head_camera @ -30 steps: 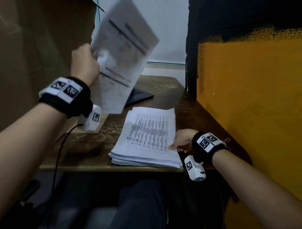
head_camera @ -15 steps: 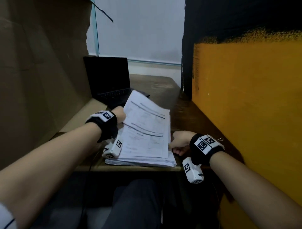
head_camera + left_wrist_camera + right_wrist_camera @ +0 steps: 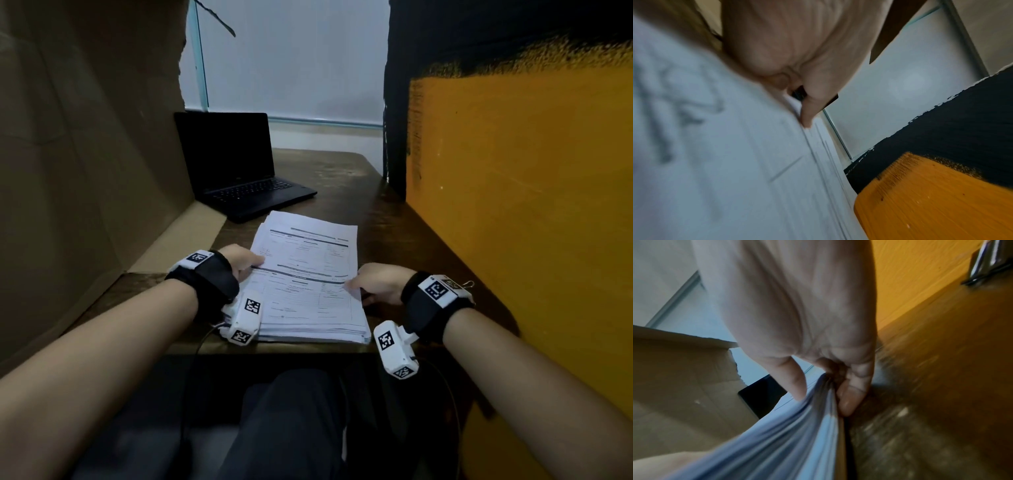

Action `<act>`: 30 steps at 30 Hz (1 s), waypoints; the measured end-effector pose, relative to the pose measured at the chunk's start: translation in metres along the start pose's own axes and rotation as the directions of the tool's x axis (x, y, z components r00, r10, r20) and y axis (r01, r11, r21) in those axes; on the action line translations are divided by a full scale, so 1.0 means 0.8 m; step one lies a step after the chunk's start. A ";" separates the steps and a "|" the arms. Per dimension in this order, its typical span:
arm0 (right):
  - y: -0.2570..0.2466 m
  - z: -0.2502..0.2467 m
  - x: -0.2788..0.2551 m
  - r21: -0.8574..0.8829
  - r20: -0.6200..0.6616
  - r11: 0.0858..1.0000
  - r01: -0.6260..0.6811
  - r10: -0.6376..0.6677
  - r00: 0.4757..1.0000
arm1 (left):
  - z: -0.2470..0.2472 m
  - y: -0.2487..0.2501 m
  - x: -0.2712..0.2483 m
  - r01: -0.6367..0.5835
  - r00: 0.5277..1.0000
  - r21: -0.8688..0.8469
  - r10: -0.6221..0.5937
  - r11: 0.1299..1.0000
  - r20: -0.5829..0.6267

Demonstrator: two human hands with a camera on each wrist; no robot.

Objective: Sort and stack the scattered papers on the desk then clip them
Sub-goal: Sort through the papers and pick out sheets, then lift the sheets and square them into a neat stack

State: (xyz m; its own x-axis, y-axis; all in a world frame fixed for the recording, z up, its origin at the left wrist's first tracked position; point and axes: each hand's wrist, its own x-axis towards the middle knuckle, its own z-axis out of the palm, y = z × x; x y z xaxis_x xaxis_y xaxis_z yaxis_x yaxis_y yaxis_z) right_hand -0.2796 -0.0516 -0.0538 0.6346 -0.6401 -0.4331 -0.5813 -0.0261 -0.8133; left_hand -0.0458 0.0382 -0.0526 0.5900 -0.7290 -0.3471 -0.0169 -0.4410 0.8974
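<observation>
A thick stack of printed papers (image 3: 308, 284) lies on the wooden desk (image 3: 342, 178) near its front edge. My left hand (image 3: 243, 262) grips the stack's left edge, its thumb (image 3: 806, 116) pressing on the top sheet (image 3: 725, 154). My right hand (image 3: 373, 282) pinches the right edge, with the thumb (image 3: 795, 386) on top and the fingers (image 3: 849, 400) curled under the sheets (image 3: 797, 426). A metal binder clip (image 3: 467, 284) lies on the desk beside my right wrist and shows blurred in the right wrist view (image 3: 982, 264).
An open black laptop (image 3: 239, 171) stands at the back left, just behind the stack. A cardboard wall (image 3: 85, 154) closes the left side. An orange and black panel (image 3: 513, 205) closes the right. My legs are under the desk's front edge.
My left hand came down from head height with a loose sheet and laid it on the stack. It now holds the stack's left edge. The right hand stayed at the right edge.
</observation>
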 end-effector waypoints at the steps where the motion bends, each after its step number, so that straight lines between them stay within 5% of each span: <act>1: 0.002 -0.003 -0.001 0.020 -0.001 1.000 -0.003 0.003 1.000 | -0.003 -0.006 0.004 -0.026 1.000 -0.013 0.025 1.000 -0.017; 4: 0.007 -0.013 0.001 0.106 -0.078 0.994 0.032 -0.024 0.997 | -0.005 -0.007 -0.005 -0.226 0.974 -0.168 0.224 0.960 -0.031; 6: 0.005 -0.019 -0.001 0.324 -0.174 0.938 0.122 -0.067 0.982 | -0.004 0.005 -0.023 -0.346 0.934 -0.273 0.357 0.898 -0.011; 8: -0.006 -0.028 -0.004 0.634 -0.187 0.730 0.254 -0.175 0.967 | -0.007 0.023 -0.041 -0.440 0.885 -0.354 0.466 0.826 -0.012; 10: -0.033 -0.034 -0.015 0.739 -0.213 0.562 0.371 -0.328 0.920 | -0.011 0.049 -0.060 -0.556 0.819 -0.352 0.568 0.753 -0.077; 12: -0.070 -0.036 -0.027 0.640 -0.377 0.536 0.550 -0.405 0.833 | -0.012 0.078 -0.077 -0.729 0.684 -0.184 0.712 0.659 -0.157; 15: -0.125 -0.033 -0.052 0.296 -0.618 0.556 0.777 -0.509 0.599 | -0.004 0.114 -0.100 -0.885 0.444 0.040 0.866 0.465 -0.231; 17: -0.144 -0.034 -0.062 0.145 -0.666 0.552 0.821 -0.560 0.494 | 0.005 0.124 -0.112 -0.928 0.337 0.057 0.894 0.369 -0.294; 18: -0.145 -0.036 -0.063 0.110 -0.668 0.554 0.825 -0.573 0.474 | 0.007 0.123 -0.115 -0.934 0.319 0.056 0.893 0.354 -0.316; 20: -0.133 -0.039 -0.063 0.068 -0.614 0.591 0.804 -0.610 0.500 | 0.010 0.111 -0.109 -0.924 0.361 0.010 0.881 0.382 -0.307; 23: -0.095 -0.041 -0.054 0.111 -0.485 0.647 0.754 -0.627 0.610 | 0.004 0.081 -0.089 -0.802 0.597 -0.198 0.763 0.563 -0.247; 25: -0.084 -0.038 -0.049 0.192 -0.461 0.633 0.750 -0.616 0.639 | -0.001 0.070 -0.083 -0.714 0.686 -0.350 0.706 0.606 -0.175; 27: -0.089 -0.032 -0.048 0.234 -0.488 0.602 0.764 -0.607 0.628 | -0.006 0.074 -0.085 -0.687 0.707 -0.399 0.686 0.607 -0.172; 30: -0.102 -0.029 -0.047 0.277 -0.552 0.575 0.770 -0.560 0.617 | -0.006 0.094 -0.088 -0.718 0.695 -0.386 0.627 0.579 -0.351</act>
State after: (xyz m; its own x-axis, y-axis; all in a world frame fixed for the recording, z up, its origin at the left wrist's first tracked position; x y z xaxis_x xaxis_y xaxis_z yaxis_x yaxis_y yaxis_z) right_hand -0.2678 -0.0435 0.0376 0.4364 -0.8045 0.4029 0.2950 -0.2951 -0.9088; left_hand -0.0845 0.0591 0.0404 0.6829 -0.5996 0.4172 -0.1217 0.4698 0.8743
